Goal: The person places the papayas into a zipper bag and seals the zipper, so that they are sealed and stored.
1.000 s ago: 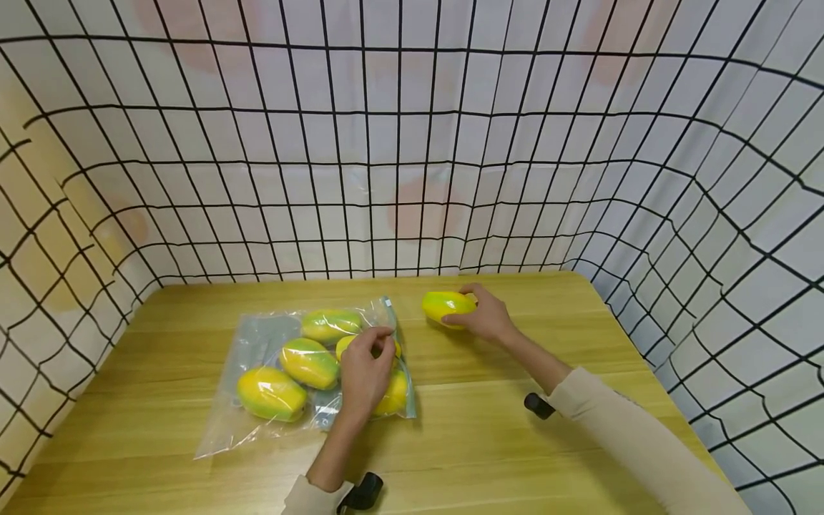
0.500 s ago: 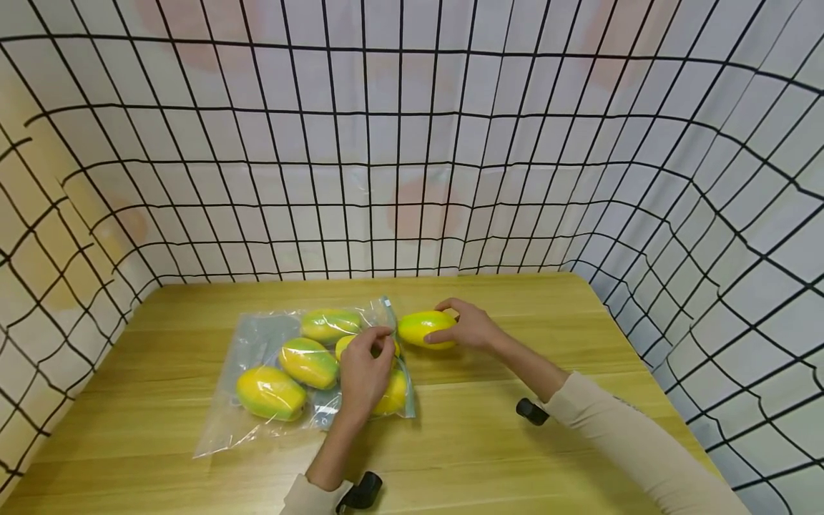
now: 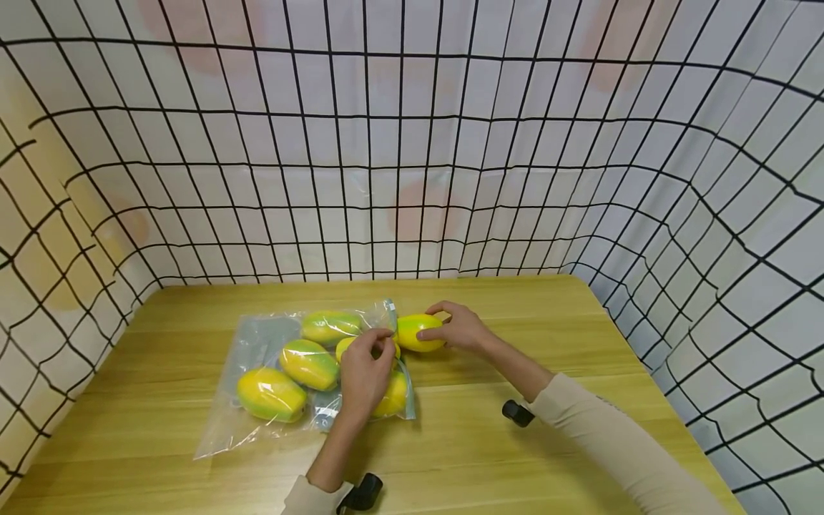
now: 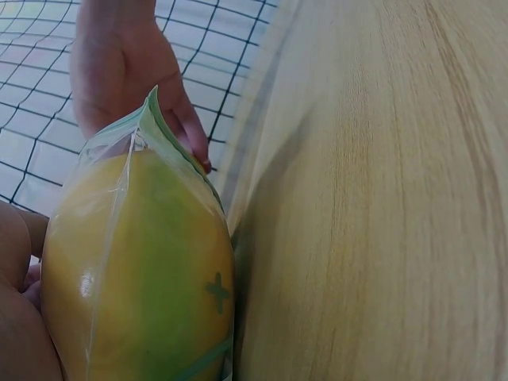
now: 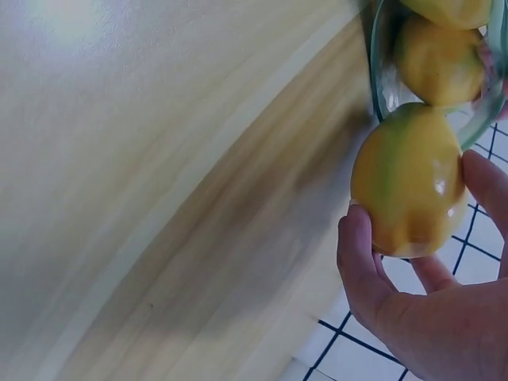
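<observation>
A clear zip bag (image 3: pixel 260 332) lies on the table with several yellow-green papayas (image 3: pixel 309 363) inside. My left hand (image 3: pixel 365 368) pinches the upper edge of its mouth, which faces right. My right hand (image 3: pixel 462 329) holds another papaya (image 3: pixel 412 333) by its right end, fingers on top and thumb on the near side. The far end of this held papaya (image 5: pixel 409 178) sits right at the bag's parted mouth in the right wrist view, near a bagged papaya (image 5: pixel 440 59). In the left wrist view a bagged papaya (image 4: pixel 151 270) hides most of the left hand.
The wooden table (image 3: pixel 489 443) carries the bag on its left half. A black wire grid (image 3: pixel 399 164) backed by pale sheeting encloses the far side and both flanks. Black wrist devices, one at the left cuff (image 3: pixel 363 492) and one at the right cuff (image 3: pixel 518 413), sit close over the table.
My right hand has brought its papaya left and slightly nearer, up to the bag's mouth. The left hand and the bag have stayed nearly still.
</observation>
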Tool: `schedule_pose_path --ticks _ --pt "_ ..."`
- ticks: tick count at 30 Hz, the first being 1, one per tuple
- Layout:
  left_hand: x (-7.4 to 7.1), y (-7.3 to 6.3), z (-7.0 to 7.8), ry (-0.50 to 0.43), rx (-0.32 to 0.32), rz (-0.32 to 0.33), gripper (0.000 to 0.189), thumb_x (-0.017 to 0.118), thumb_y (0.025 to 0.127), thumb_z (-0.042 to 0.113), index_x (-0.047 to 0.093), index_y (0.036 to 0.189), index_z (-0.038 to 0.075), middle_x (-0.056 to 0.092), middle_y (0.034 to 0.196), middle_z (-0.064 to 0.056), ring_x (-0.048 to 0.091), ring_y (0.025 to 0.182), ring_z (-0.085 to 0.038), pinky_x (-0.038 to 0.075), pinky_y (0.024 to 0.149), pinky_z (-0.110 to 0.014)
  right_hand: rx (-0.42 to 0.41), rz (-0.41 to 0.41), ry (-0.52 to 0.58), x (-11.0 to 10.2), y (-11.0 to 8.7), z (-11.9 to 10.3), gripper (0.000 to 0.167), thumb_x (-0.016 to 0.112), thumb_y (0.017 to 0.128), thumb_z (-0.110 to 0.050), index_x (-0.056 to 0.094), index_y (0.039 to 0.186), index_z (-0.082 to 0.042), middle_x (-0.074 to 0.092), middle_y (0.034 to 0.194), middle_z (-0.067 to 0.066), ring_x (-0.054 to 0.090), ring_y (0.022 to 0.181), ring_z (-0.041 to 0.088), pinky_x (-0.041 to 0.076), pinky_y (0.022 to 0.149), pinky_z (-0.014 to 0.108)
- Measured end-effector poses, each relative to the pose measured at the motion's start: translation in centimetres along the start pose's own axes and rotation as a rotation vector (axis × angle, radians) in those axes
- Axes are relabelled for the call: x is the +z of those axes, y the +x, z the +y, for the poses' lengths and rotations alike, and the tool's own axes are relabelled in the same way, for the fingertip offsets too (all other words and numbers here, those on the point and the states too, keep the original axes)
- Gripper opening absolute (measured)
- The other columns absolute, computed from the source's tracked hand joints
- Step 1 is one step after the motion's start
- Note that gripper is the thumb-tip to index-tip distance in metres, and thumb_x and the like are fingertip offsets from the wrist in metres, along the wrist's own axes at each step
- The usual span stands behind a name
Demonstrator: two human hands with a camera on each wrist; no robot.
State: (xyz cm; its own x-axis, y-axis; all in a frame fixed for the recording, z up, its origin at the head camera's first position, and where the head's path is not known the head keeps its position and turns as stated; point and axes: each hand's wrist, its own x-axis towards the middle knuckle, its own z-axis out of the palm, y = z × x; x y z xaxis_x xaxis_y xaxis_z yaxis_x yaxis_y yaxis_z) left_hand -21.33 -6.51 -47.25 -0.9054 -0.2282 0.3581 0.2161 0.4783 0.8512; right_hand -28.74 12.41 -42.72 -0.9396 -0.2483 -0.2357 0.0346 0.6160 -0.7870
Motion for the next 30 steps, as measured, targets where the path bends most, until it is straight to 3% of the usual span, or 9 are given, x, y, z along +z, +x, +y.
schedule_pose_path --ticks 7,18,30 --pt "0.0 0.0 0.1 0.004 0.018 0.009 0.016 0.066 0.092 0.013 0.078 0.100 0.007 0.068 0.075 0.002 0.057 0.069 -0.012 0.049 0.066 -0.027 0.039 -0.021 0.069 0.3 0.5 0.6 0.061 0.082 0.084 -0.034 0.059 0.137 -0.012 0.061 0.133 0.014 0.063 0.099 0.023 0.057 0.084 0.042" --pt "0.0 0.0 -0.1 -0.024 0.001 -0.002 0.017 0.065 0.093 0.012 0.078 0.101 0.005 0.069 0.075 0.003 0.058 0.067 -0.012 0.047 0.060 -0.024 0.049 -0.048 0.150 0.4 0.9 0.9 0.055 0.083 0.083 -0.030 0.061 0.130 -0.011 0.063 0.129 0.015 0.064 0.088 0.020 0.057 0.087 0.043" --pt "0.0 0.0 -0.2 -0.028 0.009 -0.006 0.017 0.064 0.093 0.012 0.077 0.101 0.005 0.069 0.076 0.001 0.053 0.060 -0.011 0.042 0.051 -0.023 0.043 -0.072 0.125 -0.6 0.9 1.4 0.057 0.083 0.083 -0.032 0.060 0.131 -0.011 0.054 0.140 0.018 0.065 0.098 0.023 0.059 0.087 0.042"
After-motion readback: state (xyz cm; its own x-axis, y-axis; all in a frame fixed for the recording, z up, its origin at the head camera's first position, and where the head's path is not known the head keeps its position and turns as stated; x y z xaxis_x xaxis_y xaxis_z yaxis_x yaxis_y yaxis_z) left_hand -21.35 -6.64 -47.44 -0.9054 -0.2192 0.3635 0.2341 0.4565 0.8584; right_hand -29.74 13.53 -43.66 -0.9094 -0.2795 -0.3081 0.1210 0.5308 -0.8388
